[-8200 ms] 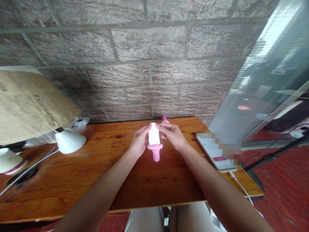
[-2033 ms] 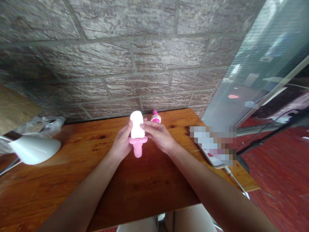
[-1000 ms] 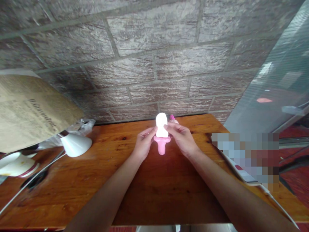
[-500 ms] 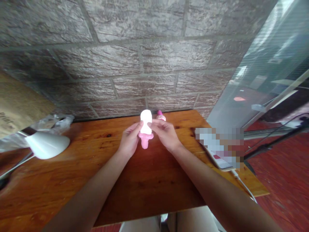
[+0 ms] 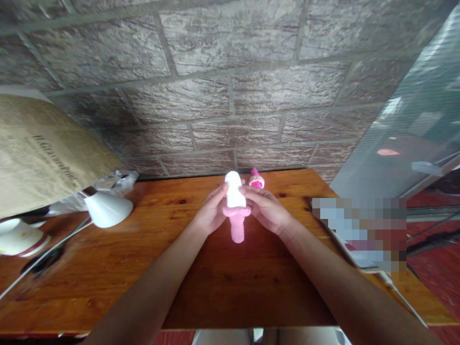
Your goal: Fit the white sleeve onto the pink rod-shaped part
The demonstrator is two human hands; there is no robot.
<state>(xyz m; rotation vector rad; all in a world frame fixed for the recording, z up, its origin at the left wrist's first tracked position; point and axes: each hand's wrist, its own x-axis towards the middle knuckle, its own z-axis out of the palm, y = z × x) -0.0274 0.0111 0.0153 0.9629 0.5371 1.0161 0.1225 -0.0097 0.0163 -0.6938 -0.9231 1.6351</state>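
Note:
Above the middle of the desk, my left hand [image 5: 214, 211] and my right hand [image 5: 266, 209] pinch a smooth white rounded piece [image 5: 235, 189] from either side. A pink, soft-looking sleeve [image 5: 237, 227] hangs from its lower end, with a flared rim where the two meet. Both thumbs lie along the white part's edges, and the other fingers are partly hidden behind it. The exact kind of this white and pink thing cannot be made out. Just behind my right hand, a second pink item [image 5: 256, 181] with a paler band lies near the wall.
The wooden desk [image 5: 172, 306] meets a grey brick wall [image 5: 212, 96]. At left are a white cone-shaped lamp head [image 5: 109, 209], a brown paper bag [image 5: 50, 153], crumpled clear plastic and a white cup [image 5: 21, 237]. A blurred-out device with a white cable [image 5: 406, 299] lies at right.
My view has turned left, so everything sits farther right and the cup shows. The pink sleeve now extends longer below its rim, and my hands still hold the piece.

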